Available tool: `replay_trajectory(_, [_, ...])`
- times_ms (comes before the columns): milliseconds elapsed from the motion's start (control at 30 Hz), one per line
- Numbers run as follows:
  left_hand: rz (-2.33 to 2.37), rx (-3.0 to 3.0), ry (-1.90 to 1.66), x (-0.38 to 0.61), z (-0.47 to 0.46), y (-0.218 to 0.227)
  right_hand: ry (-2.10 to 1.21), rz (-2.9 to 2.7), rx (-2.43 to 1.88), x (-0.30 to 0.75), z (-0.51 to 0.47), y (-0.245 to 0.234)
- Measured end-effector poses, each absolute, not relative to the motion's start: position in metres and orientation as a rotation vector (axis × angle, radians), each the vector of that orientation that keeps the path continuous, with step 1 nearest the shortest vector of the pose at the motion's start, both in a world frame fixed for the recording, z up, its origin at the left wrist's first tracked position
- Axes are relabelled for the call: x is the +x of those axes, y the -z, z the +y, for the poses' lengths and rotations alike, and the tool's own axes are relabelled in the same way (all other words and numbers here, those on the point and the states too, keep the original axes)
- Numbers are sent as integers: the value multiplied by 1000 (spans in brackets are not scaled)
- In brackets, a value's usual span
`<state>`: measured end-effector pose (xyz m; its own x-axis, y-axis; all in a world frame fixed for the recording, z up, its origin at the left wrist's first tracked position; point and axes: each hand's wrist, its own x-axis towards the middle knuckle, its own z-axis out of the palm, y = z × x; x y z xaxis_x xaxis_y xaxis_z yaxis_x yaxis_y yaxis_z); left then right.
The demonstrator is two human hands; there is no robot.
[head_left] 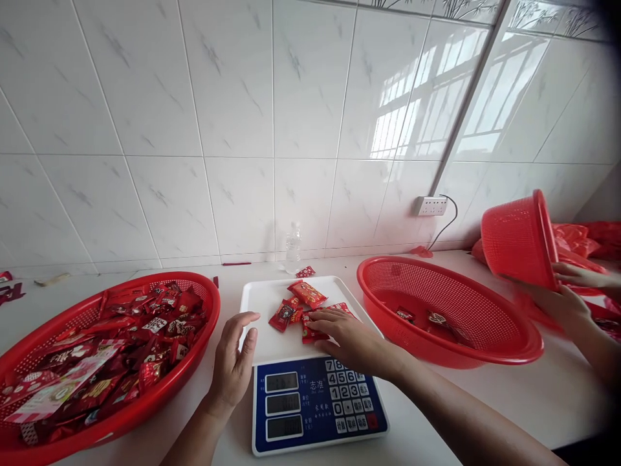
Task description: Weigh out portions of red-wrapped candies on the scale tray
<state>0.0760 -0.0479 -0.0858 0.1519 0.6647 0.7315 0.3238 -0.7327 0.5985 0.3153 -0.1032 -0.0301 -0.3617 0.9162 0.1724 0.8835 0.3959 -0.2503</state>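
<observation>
A digital scale (pixel 317 404) with a blue keypad panel stands before me, several red snack packets (pixel 309 293) lying on its white tray (pixel 259 343). My right hand (pixel 347 333) rests over the packets on the tray's right side, fingers stretched out and partly covering them. By the tray's left edge, my left hand (pixel 233 362) is held with thumb and fingers apart and nothing in it. To its left is a red oval basket (pixel 213 291) heaped with red-wrapped packets. Another red oval basket (pixel 436 275), on the right, has a few packets in its bottom.
At far right, another person's hands (pixel 572 304) hold a tilted red basket (pixel 517 243). Behind the scale stand a clear plastic bottle (pixel 294 249) and a small red packet (pixel 305 272). A power strip (pixel 431 206) with a dark cord is on the tiled wall.
</observation>
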Motion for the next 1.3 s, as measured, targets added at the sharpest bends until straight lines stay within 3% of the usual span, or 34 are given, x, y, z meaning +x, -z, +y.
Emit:
replay_trajectory(300, [956, 2131, -1604, 75, -49, 84, -27, -2168, -1742, 352, -94, 34])
replay_trajectory(800, [986, 2135, -1603, 75, -45, 87, -196, -2106, -1821, 339, -67, 23])
replay_trajectory(1300, [988, 2094, -1614, 73, -45, 85, -292, -2032, -1870, 340, -12, 44])
